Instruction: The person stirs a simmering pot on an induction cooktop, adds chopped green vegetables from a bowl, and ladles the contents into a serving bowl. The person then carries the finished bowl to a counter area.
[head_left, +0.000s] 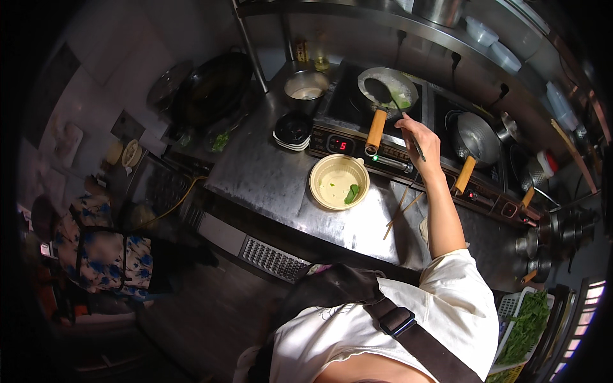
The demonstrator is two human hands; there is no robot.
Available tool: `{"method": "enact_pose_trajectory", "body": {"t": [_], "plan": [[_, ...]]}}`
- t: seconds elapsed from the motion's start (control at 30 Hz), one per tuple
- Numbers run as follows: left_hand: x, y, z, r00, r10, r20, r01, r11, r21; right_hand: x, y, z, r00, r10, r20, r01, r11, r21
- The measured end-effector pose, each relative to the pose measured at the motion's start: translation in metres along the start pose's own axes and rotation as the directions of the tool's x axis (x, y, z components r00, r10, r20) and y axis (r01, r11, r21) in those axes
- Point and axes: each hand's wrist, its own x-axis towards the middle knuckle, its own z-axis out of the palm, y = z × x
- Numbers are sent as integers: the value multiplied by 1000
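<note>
My right hand [421,142] grips the handle of a black ladle [378,90], whose bowl is in a wok-style pan [409,86] with a wooden handle [376,128]. Pale, bubbling liquid and some green leaf show in the pan, which stands on an induction cooker [337,103] with a lit red display. In front of the cooker sits a round, cream-coloured takeaway bowl [318,198] with a green leaf [351,194] and small scraps inside. A pair of chopsticks [401,210] lies crossed on the steel counter, below my right forearm. My left hand is out of view.
A second pan [476,139] rests on the neighbouring cooker. Left of the first cooker are a metal bowl [306,85] and stacked black and white dishes [292,130]. A steel shelf [335,13] runs overhead. Leafy greens [524,325] fill a basket at right. Another person [105,249] is at left.
</note>
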Motion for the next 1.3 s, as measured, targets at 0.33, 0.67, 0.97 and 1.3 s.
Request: {"method": "enact_pose_trajectory", "body": {"t": [0.33, 0.67, 0.97, 1.3], "plan": [[-6, -1, 2, 999, -32, 8, 31, 999, 30, 3, 10, 3, 993, 73, -95, -85, 987, -133], [0, 0, -1, 999, -36, 20, 34, 998, 62, -6, 8, 2, 998, 56, -35, -56, 998, 5], [-3, 0, 0, 999, -40, 24, 38, 996, 81, -3, 6, -3, 993, 72, -92, -75, 997, -33], [-11, 0, 5, 999, -46, 20, 44, 994, 97, -9, 2, -9, 998, 54, -42, -52, 997, 53]]}}
